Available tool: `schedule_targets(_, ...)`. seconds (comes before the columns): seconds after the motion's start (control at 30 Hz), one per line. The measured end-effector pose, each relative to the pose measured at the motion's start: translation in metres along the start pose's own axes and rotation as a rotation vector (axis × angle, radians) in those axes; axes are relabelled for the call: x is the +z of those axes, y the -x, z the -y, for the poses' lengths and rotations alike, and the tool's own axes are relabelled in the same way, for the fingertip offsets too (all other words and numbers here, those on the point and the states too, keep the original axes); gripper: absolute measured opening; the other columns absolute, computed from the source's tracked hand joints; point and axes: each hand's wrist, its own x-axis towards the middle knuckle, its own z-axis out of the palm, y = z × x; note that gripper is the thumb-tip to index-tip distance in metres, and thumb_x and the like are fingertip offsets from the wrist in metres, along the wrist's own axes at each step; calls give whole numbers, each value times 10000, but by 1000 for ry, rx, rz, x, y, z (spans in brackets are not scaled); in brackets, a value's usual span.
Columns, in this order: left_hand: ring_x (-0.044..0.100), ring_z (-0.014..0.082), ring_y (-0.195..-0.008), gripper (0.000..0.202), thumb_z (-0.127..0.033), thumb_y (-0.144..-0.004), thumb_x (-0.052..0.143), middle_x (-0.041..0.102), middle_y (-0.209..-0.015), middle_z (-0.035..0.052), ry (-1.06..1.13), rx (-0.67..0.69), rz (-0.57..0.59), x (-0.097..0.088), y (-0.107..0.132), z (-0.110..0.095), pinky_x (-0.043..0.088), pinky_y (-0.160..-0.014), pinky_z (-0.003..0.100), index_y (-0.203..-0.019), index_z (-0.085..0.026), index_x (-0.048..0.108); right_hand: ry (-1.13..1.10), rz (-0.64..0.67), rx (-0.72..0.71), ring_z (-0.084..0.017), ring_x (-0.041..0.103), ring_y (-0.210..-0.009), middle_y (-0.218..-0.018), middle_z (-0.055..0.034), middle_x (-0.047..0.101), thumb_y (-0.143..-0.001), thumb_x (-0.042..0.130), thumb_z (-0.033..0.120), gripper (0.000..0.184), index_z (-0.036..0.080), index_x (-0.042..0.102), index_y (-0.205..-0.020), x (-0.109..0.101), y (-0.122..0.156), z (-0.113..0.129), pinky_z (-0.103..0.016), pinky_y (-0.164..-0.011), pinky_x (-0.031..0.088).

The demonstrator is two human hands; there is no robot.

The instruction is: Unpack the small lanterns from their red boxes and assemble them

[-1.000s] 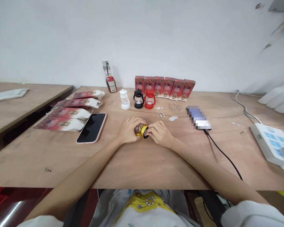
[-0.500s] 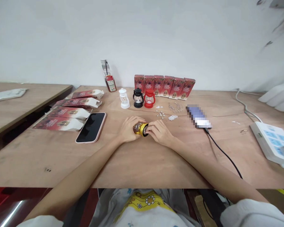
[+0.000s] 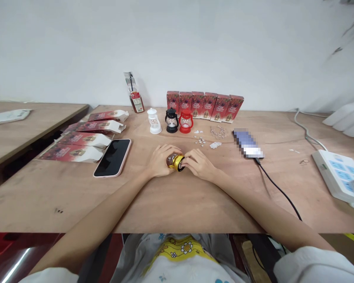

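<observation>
A small gold lantern (image 3: 176, 161) lies on its side between both hands at the middle of the wooden table (image 3: 171, 204). My left hand (image 3: 160, 160) wraps its clear globe end. My right hand (image 3: 199, 164) has its fingers closed on the gold base end. Behind them stand a white lantern (image 3: 153, 121), a black lantern (image 3: 171, 120) and a red lantern (image 3: 185, 122). Small pale parts (image 3: 201, 140) and wire hooks (image 3: 218, 133) lie scattered just beyond my right hand.
A row of red boxes (image 3: 204, 106) stands at the wall. Flat red cartons (image 3: 85, 139) and a pink-cased phone (image 3: 113, 157) lie left. A blurred phone (image 3: 247, 144) with black cable (image 3: 279, 190) and a white power strip (image 3: 339, 177) lie right. A second table (image 3: 32, 125) adjoins left.
Hands stay on the gold lantern with only slight finger shifts. The view has tipped a little, so the table contents sit slightly higher in the picture.
</observation>
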Motion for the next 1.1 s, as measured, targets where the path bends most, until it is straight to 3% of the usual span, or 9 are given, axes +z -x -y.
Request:
schedule_targets(0.33,585,224,-1033,347,-312,-665,644,655,-1106,39,29,-8,-23,-1,0,-1,383,-818,343,-993,-219,576,69,-9,-54,-160,480,-728,-807,-70,584,-923,454,192,193,155,591,-791,1,-1,1,-282,-674,395)
schedule_targets(0.8,588,222,-1033,356,-285,-667,640,655,-1090,40,97,7,-42,-2,0,-3,383,-836,351,-1009,-216,569,24,-151,-89,-140,512,-708,-781,-43,629,-881,514,130,124,168,616,-821,-2,0,0,-276,-672,406)
schedule_targets(1.1,587,219,-1016,345,-308,-665,643,658,-1096,38,31,14,-7,-1,0,-3,373,-800,344,-992,-218,579,-13,-75,-66,-152,485,-709,-759,-54,623,-880,518,155,133,150,607,-780,-2,-1,0,-283,-680,402)
